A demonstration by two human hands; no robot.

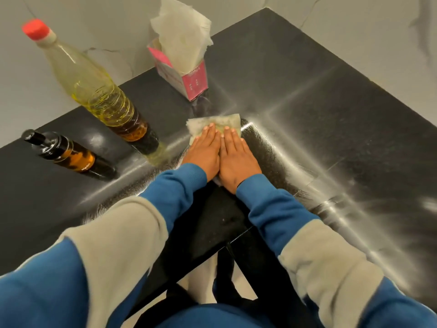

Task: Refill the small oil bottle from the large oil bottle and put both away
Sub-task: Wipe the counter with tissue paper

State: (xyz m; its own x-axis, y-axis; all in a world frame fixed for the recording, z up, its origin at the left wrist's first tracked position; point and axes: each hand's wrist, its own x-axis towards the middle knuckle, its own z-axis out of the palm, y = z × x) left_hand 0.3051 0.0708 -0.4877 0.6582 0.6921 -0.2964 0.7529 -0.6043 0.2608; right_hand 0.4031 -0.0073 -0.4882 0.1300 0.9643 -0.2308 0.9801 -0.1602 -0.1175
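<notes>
The large clear oil bottle (94, 91) with a red cap stands capped on the black counter (331, 114) at the left, partly full of yellow oil. Left of it and nearer to me stands the small dark oil bottle (71, 157) with a black top. My left hand (204, 151) and my right hand (236, 159) lie flat side by side, fingers together, pressing a folded paper towel (215, 125) onto the counter right of the large bottle. Both hands are apart from the bottles.
A pink and white tissue box (186, 76) with a sheet sticking out stands behind the towel near the grey wall (113, 24). A small oily smear lies at the large bottle's base. The counter's front edge runs below my forearms.
</notes>
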